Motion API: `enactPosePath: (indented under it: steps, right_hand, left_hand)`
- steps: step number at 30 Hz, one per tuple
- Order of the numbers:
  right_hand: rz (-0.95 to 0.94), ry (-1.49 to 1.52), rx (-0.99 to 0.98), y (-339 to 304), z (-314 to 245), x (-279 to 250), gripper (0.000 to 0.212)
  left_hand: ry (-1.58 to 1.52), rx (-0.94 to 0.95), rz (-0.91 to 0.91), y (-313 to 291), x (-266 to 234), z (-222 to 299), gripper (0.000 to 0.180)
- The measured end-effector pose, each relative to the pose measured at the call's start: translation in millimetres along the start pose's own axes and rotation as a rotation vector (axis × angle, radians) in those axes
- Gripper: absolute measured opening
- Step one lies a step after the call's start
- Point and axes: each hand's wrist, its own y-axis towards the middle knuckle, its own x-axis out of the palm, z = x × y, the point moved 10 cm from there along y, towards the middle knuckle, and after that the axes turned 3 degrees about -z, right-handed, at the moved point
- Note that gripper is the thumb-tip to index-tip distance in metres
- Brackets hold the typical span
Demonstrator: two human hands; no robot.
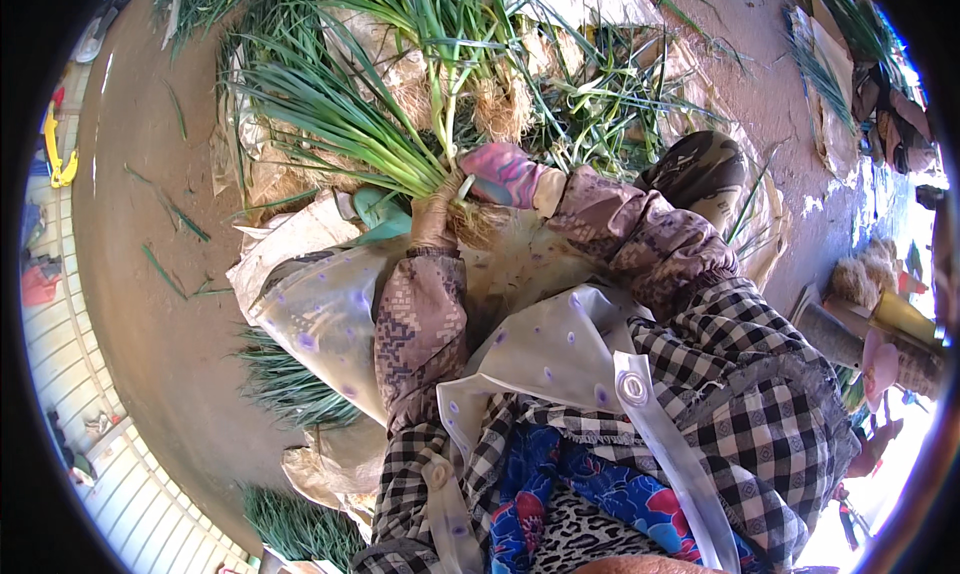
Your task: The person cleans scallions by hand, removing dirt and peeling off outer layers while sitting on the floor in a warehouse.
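Blue flowered cloth (525,464) lies nearest us at the bottom of the frame, with checked cloth (745,394) and a clear spotted apron (330,314) around it. Above, near the upper middle, we have one bunch of green onions (375,154) in our left hand (434,222), its fingers clamped around the stems close to the roots, the leaves slanting to the upper left. Our right hand (500,172), in a pink patterned glove, sits just beside the bunch with its fingers curled; we cannot tell whether they are pinching a stalk or touching nothing. We judge the step in hand to be sorting or tidying stalks at the root end; the next move calls for a steady left grip and a careful right pinch, so that the bunch stays even. Counting, we find two hands, one bunch clearly held, and two green piles at the lower left, an upper one (300,379) and a lower one (300,524). Across the top, the loose onions (440,24) overlap too much to count. One dark patterned boot or knee (705,169) shows right of the gloved hand; we cannot tell which.
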Motion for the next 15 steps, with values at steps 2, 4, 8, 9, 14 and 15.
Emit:
enactPosePath:
  steps: [2, 4, 8, 9, 14, 15]
  right_hand:
    - [-0.02, 0.104, -0.027, -12, 9, 11, 0.014]
    - [-0.127, 0.313, -0.097, -11, 9, 20, 0.015]
    - [0.117, 0.911, 0.142, -11, 70, -17, 0.03]
    - [0.124, 1.249, 0.29, -11, 80, -15, 0.03]
    - [0.21, 1.648, 0.583, 3, 113, -8, 0.025]
    - [0.272, 1.594, 0.543, 6, 112, -13, 0.026]
  left_hand:
    - [0.023, -0.04, 0.006, 1, -4, -13, 0.03]
    - [-0.021, 0.023, 0.025, 3, -22, -13, 0.025]
    - [-0.01, -0.014, -0.058, 3, -3, -14, 0.021]
    - [-0.003, -0.022, -0.07, 0, 0, -12, 0.021]
    - [0.025, 0.047, -0.065, -3, 12, -9, 0.022]
    - [0.024, 0.071, -0.033, -5, 11, -8, 0.022]
